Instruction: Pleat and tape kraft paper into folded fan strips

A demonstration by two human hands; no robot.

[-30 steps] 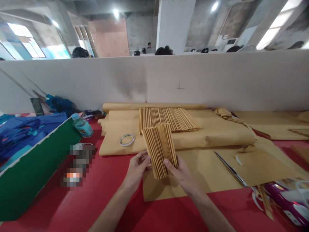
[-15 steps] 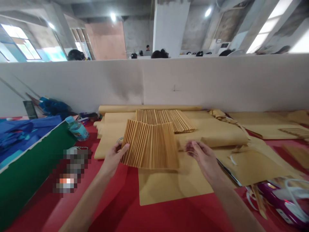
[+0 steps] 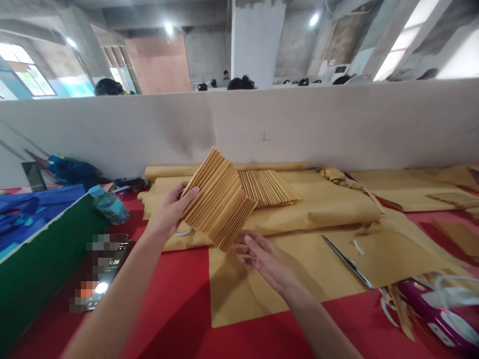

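Holding a pleated paper in the left hand, thumb flat on the near face, fingers tucked behind. Left grip closed on one edge of the pleats only. Paper is tilted, up off the tabletop, at the centre of my clock; the wall is 12.

Right hand between 4 and 5 o'clock, just beside the lowest corner. Its grip is open, fingers loosely bent; cannot tell if a fingertip touches.

Second pleated stack at 3 o'clock, partly hidden behind the held piece, lying on rolled brown paper. Flat sheet at 5; pen on it, towards 4. Pale ring at 8, under the left hand, mostly covered.

Risks, as I judge them: support at one edge only, so the free pleats could sag and fan out under their own weight. A hard thumb pinch could crush the creases. If the right hand closes carelessly on that corner, folds could bend crosswise. Lowering towards 3 could snag pleat on pleat and skew the second stack. A dip of the left wrist could drag the ring; a wide right-arm sweep could roll the pen.
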